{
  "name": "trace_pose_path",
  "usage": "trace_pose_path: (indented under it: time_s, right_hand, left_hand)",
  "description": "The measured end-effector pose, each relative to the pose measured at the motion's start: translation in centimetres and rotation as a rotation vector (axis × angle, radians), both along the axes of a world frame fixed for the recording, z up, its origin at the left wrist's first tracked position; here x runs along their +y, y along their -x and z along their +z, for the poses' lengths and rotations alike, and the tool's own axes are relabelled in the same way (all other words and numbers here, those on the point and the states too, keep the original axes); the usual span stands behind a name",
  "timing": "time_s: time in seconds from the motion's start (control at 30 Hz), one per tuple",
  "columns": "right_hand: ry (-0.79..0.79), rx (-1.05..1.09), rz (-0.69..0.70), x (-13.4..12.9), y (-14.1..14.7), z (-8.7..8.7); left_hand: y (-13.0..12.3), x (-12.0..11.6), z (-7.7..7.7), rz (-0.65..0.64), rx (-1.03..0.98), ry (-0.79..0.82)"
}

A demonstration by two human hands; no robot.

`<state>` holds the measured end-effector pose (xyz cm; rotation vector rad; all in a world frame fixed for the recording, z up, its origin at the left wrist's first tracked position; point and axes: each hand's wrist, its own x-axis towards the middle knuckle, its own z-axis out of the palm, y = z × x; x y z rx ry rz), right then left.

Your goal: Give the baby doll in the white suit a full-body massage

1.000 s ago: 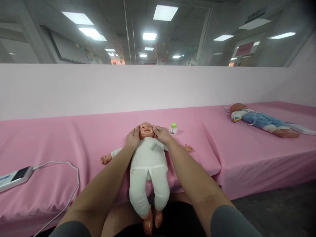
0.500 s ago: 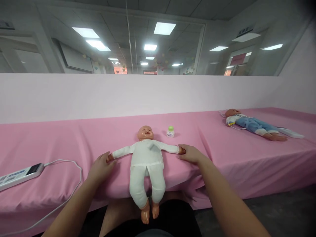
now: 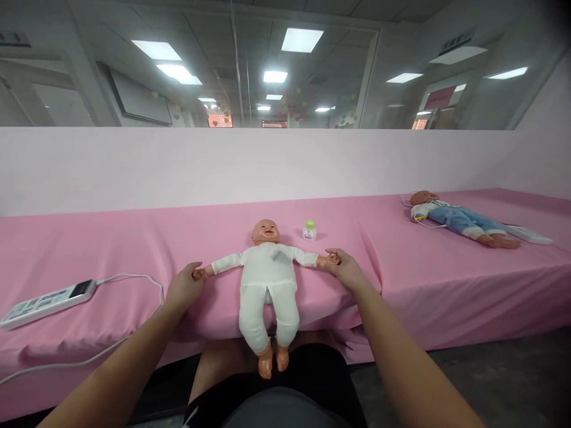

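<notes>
Head view: both hands (image 3: 348, 271) in a clasp around the doll's hands (image 3: 326, 261), illegible lettering on the bottle (image 3: 309, 233).

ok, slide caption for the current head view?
Left hand and right hand hold a white-clad doll by its outstretched hands on pink cloth.

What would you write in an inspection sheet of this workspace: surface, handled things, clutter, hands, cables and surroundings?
Surface: pink cloth, creased, draped over the front edge.
Handled things: white-clothed doll on its back, arms spread, feet past the edge.
Clutter: green-capped bottle near its head; long white device at left; blue-trousered doll at right.
Hands: left hand and right hand each hold one of the white-clothed doll's hands.
Cables: white cable from the device; thin line by the far doll, type unclear.
Surroundings: pale wall, glass above.
</notes>
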<state>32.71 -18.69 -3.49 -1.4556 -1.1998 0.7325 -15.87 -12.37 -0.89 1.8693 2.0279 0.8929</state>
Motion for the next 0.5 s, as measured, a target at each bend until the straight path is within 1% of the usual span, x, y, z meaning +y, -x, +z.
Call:
trace_pose_path:
  time_s: [0.07,0.13,0.2,0.27,0.37,0.43,0.5]
  right_hand:
    - [-0.029,0.222,-0.001,0.7,0.8,0.0]
    - [-0.060,0.401,-0.006,1.7,1.4,0.0]
    - [-0.058,0.494,-0.015,2.9,2.0,0.3]
    - [-0.020,0.515,-0.037,4.3,2.5,0.6]
    - [0.016,0.518,-0.077,6.7,3.2,1.2]
    - [0.023,0.522,-0.083,8.1,3.7,1.4]
    - [0.030,0.523,-0.085,9.2,4.0,1.3]
  left_hand:
    - [-0.4,0.3,0.1,0.020,-0.183,-0.055]
    - [-0.9,1.2,0.2,0.026,-0.463,-0.110]
    - [-1.5,2.5,0.4,0.015,-0.781,-0.140]
    - [-2.4,4.3,0.7,0.032,-1.019,-0.116]
    - [-4.0,6.9,1.1,0.127,-1.215,-0.056]
    - [-5.0,8.2,1.1,0.161,-1.278,-0.051]
    - [-5.6,9.0,0.8,0.176,-1.294,-0.060]
